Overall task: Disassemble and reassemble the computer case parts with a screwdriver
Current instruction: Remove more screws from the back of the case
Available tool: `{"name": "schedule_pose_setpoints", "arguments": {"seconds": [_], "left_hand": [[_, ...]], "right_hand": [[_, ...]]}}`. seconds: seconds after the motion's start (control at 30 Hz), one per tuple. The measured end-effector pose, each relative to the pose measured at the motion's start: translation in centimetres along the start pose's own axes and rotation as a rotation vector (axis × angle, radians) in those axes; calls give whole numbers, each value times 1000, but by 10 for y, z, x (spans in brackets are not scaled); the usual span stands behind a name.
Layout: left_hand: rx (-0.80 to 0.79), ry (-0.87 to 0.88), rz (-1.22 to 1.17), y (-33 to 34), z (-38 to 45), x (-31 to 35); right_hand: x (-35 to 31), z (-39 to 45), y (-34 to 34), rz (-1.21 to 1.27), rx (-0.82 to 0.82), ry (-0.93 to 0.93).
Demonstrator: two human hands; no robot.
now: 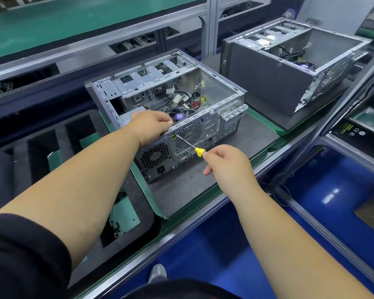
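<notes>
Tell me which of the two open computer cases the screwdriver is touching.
The nearer case, in the middle: the screwdriver tip meets its rear panel. The far case at right sits untouched.

Open grey computer case (181, 117) lying on its side on a dark mat, yellow-handled screwdriver (189, 143) tip at its rear panel's upper edge

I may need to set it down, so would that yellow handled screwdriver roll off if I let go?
Probably. The screwdriver looks round and slim, so it could roll on the smooth grey mat. It seems light, since the right hand holds it by fingertips alone.
</notes>
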State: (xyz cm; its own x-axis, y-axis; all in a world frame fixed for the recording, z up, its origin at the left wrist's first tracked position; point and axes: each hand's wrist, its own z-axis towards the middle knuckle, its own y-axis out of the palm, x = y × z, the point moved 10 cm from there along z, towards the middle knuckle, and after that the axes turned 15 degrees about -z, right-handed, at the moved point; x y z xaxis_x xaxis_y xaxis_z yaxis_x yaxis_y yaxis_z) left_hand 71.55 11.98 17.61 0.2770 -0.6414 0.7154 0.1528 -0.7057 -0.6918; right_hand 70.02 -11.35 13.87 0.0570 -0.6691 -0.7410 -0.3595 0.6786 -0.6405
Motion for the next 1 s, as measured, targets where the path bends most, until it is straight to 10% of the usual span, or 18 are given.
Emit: {"name": "schedule_pose_setpoints", "arguments": {"seconds": [0.53,0.77,1.0], "left_hand": [[-22,14,-32,1,2,-4],[-5,7,-51,0,3,-7],[-4,35,-43,0,3,-6]], "right_hand": [[4,3,28,135,-202,87],[4,4,22,33,10,10],[12,5,50,192,-203,252]]}}
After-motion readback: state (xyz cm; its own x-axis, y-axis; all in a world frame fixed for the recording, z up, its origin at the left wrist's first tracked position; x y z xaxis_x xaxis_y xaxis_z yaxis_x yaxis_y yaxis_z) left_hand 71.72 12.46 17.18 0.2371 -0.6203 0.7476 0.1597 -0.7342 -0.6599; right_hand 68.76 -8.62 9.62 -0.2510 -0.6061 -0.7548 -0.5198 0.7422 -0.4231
